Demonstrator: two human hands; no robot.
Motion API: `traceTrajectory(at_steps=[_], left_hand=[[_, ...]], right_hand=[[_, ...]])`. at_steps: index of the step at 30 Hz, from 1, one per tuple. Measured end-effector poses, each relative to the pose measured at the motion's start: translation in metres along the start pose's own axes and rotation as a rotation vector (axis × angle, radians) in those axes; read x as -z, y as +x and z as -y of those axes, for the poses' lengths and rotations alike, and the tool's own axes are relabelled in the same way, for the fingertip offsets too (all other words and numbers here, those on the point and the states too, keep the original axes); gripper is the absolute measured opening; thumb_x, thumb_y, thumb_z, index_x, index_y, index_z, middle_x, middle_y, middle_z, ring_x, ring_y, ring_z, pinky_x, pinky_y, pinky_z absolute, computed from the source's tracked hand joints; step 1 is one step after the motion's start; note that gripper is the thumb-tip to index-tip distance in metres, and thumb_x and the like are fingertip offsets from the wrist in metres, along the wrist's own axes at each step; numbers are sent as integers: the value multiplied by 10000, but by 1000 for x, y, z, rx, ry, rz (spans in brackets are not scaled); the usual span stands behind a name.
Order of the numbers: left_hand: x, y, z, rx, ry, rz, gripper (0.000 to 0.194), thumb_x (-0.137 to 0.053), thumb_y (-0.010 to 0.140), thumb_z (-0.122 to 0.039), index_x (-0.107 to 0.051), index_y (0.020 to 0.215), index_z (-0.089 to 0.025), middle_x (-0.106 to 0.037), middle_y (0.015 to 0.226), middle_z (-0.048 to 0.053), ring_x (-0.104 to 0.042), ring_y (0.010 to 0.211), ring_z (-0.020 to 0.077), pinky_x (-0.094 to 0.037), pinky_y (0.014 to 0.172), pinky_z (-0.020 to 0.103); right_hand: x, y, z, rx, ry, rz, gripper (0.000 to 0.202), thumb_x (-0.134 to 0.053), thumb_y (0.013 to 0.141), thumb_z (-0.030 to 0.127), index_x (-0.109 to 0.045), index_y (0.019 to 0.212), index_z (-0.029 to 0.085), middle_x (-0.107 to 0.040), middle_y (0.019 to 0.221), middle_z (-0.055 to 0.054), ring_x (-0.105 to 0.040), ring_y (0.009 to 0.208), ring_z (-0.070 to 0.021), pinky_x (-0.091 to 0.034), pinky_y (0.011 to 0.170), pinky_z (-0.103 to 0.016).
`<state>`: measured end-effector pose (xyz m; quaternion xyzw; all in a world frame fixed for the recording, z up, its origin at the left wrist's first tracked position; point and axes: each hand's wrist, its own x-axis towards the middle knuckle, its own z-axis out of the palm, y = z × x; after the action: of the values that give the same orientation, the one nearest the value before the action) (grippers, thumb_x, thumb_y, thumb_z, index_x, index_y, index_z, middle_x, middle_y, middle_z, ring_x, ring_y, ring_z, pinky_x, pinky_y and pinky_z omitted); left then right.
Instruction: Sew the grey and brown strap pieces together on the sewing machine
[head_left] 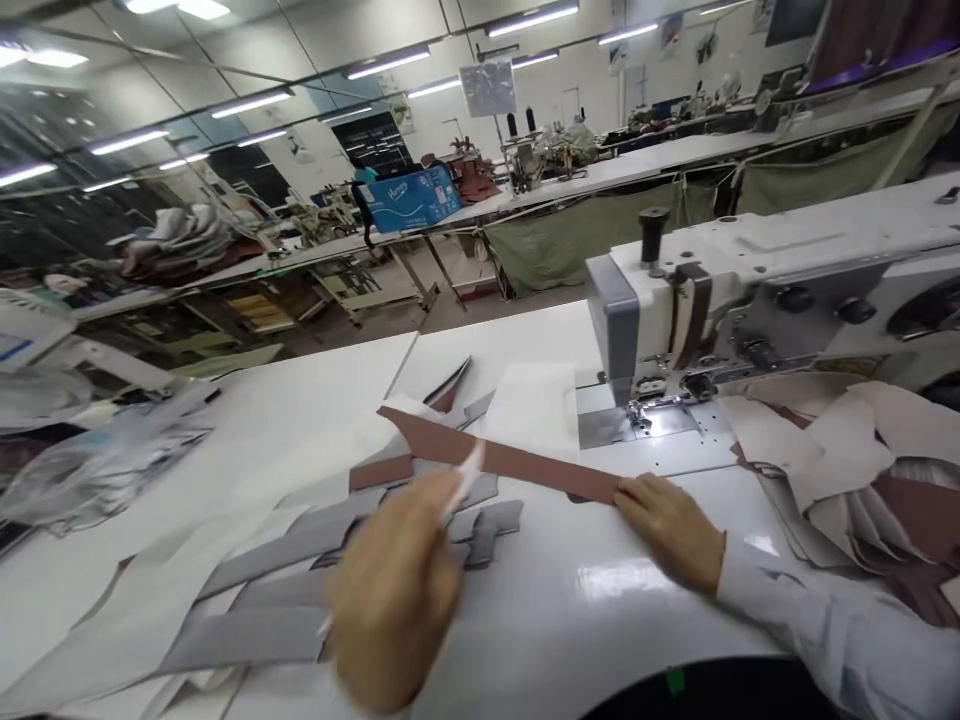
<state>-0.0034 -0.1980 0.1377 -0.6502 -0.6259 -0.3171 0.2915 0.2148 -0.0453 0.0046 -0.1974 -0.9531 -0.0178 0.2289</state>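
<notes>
A long reddish-brown strip (525,466) lies across the white table, below the sewing machine's needle area. Its right end is pinched by my right hand (671,528), between thumb and fingers. My left hand (397,590), blurred by motion, is raised over grey pieces; its closed fingers hold a small white piece (468,480) that sticks up in front of the strip. Several grey and brown cut pieces (274,565) are spread at the left. The sewing machine (652,300) stands behind my right hand.
More grey and brown pieces (855,460) are heaped at the right, under the machine arm. A white sheet (529,405) lies left of the needle. Clear plastic (97,450) covers things at the far left. Behind are other work tables with a blue box (412,200).
</notes>
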Motion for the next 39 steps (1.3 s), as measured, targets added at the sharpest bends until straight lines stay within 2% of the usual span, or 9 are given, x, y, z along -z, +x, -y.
traceTrajectory(at_steps=[2, 5, 9, 14, 17, 19, 23, 27, 39], left_hand=[[-42, 13, -19, -107, 22, 66, 323, -439, 761, 8, -585, 1020, -120, -626, 1065, 109, -589, 985, 217, -483, 865, 341], [-99, 15, -42, -262, 26, 219, 289, -355, 793, -4, -575, 951, -107, -628, 1041, 123, -582, 980, 210, -483, 860, 348], [-140, 12, -51, -339, -11, 553, 319, -339, 814, -31, -545, 1038, -126, -627, 942, 91, -577, 913, 204, -451, 883, 394], [-155, 23, -49, -332, -168, 862, 158, -414, 828, -90, -545, 904, -135, -596, 977, 75, -529, 931, 189, -444, 834, 333], [-163, 33, -47, -316, -230, 950, 135, -431, 861, -154, -540, 940, -139, -602, 925, 60, -525, 832, 166, -450, 757, 293], [-168, 37, -45, -320, -265, 930, 184, -426, 871, -159, -540, 1014, -149, -606, 941, 58, -513, 816, 161, -446, 762, 292], [-178, 41, -42, -347, -338, 871, 200, -432, 869, -151, -570, 1015, -145, -594, 1080, 64, -503, 855, 166, -435, 808, 306], [-184, 41, -44, -359, -342, 906, 224, -429, 877, -177, -587, 1035, -158, -606, 1099, 47, -509, 887, 179, -433, 797, 323], [-187, 46, -49, -381, -364, 973, 272, -386, 905, -216, -607, 1063, -200, -605, 1106, 22, -498, 898, 185, -410, 780, 319]], right_hand=[[-5, -7, 8, 68, -15, -22, 327, -405, 827, 39, -558, 1116, 57, -544, 1151, -159, -466, 1059, -268, -407, 876, -420], [-8, -5, 9, 72, 53, -2, 398, -470, 873, 261, -499, 1208, 48, -475, 1265, -161, -349, 1205, -305, -295, 1014, -481], [-4, 11, -3, 89, 142, 124, 522, -513, 849, 388, -484, 1236, 40, -494, 1248, -162, -377, 1186, -299, -265, 1046, -468], [-7, 23, 12, 52, 19, 296, 412, -468, 866, 286, -568, 1148, 3, -552, 1137, -222, -449, 1105, -353, -298, 989, -518], [-12, 26, 24, -65, -5, 326, 552, -464, 858, 419, -550, 1164, -33, -525, 1150, -274, -409, 1133, -406, -267, 989, -552], [-14, 28, 23, -80, 17, 307, 663, -443, 846, 507, -506, 1207, -46, -483, 1204, -284, -363, 1173, -415, -249, 1008, -538], [-14, 32, 10, -28, 34, 295, 679, -425, 854, 514, -468, 1243, -41, -466, 1233, -269, -353, 1191, -399, -255, 1014, -511], [-16, 33, 10, -26, 8, 310, 625, -468, 840, 493, -555, 1145, -45, -545, 1118, -279, -438, 1106, -392, -285, 975, -532], [-16, 34, 14, -40, 4, 323, 641, -450, 839, 523, -581, 1116, -40, -547, 1111, -288, -453, 1085, -387, -341, 918, -537]])
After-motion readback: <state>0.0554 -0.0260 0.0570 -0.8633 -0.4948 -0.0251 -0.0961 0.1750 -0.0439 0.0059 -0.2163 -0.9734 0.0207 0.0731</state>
